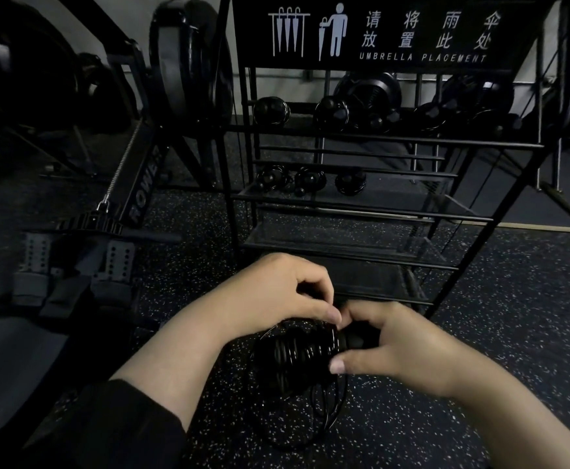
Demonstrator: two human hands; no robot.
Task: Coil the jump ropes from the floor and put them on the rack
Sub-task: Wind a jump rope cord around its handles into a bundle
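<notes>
At lower centre of the frame both hands hold a coiled black jump rope [297, 353] just above the speckled floor [480, 333]: the left hand [276, 292] pinches its top, the right hand [395, 346] grips its handle end, loose loops hanging below. Beyond, mid-frame, stands the black rack [361, 204] with coiled ropes [310, 179] on its shelves; a rowing machine [134, 184] sits left

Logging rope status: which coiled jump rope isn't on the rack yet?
The jump rope in hand: left hand and right hand hold it above the floor, loose loops hanging. The other coiled ropes sit on the rack shelves.
</notes>
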